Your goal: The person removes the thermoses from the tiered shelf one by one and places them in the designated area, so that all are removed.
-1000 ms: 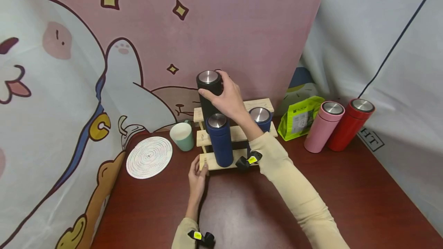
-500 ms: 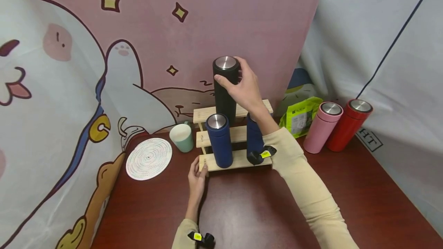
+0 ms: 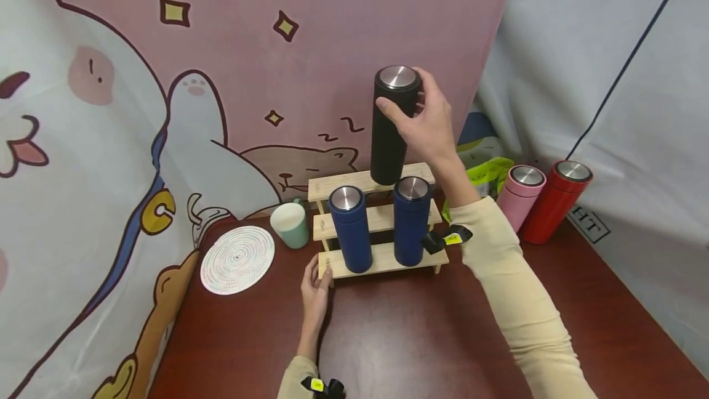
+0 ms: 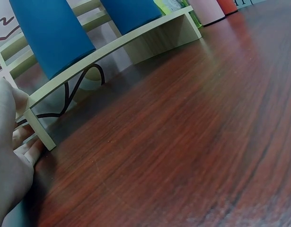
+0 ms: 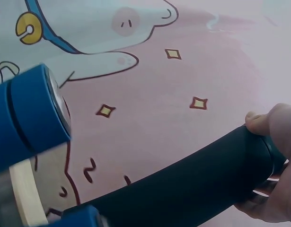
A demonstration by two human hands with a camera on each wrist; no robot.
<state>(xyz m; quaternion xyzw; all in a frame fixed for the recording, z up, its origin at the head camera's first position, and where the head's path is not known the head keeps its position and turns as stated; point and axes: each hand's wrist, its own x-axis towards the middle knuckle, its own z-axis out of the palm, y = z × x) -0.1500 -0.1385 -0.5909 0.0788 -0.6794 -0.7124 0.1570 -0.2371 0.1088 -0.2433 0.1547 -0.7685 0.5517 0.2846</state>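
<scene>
Right hand [image 3: 429,122] grips the black flask [image 3: 390,125] near its cap, upright, just above the wooden rack [image 3: 382,260]'s top step; left hand [image 3: 316,288], fingers loosely extended, touches the rack's front-left corner, likely steadying it.

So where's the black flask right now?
In the head view the black flask is held near its lid by the right hand, at the right end of the wooden rack's top step, behind the two blue flasks.
</scene>
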